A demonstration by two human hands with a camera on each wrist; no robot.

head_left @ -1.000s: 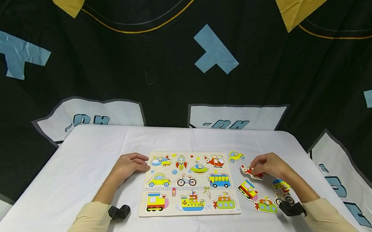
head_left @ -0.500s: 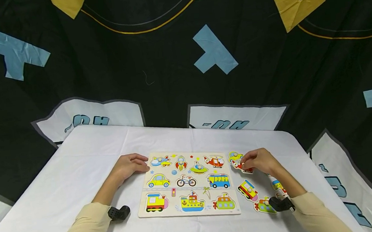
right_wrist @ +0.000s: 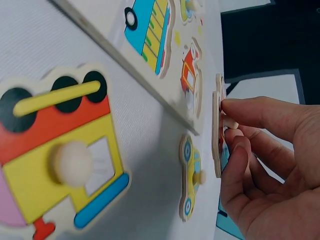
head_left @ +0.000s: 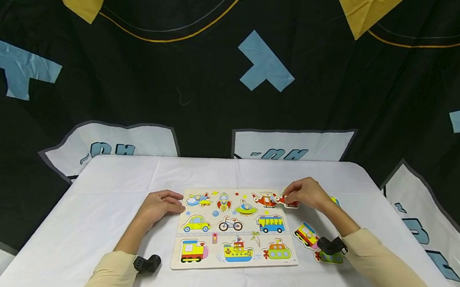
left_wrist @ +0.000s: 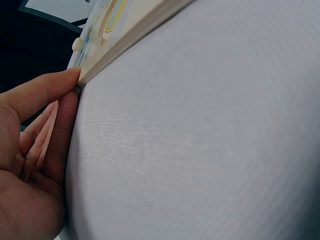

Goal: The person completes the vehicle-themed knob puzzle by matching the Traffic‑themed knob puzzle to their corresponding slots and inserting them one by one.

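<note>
A: Right hand [head_left: 308,193]?
B: Is pinching helicopter piece [head_left: 290,204] by its knob [right_wrist: 229,122], hovering just right of the helicopter slot [head_left: 264,200]. Apparently the placing step.
A: Left hand [head_left: 159,206]?
B: Resting relaxed fingers against puzzle board [head_left: 215,262]. Next move is probably requiring shifting left, aligning, lowering.

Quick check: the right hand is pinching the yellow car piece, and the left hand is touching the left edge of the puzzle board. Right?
One thing is wrong: the head view shows the right hand pinching the red helicopter piece. The yellow car piece lies beside the board in the right wrist view. The left hand is touching the left edge of the puzzle board.
</note>
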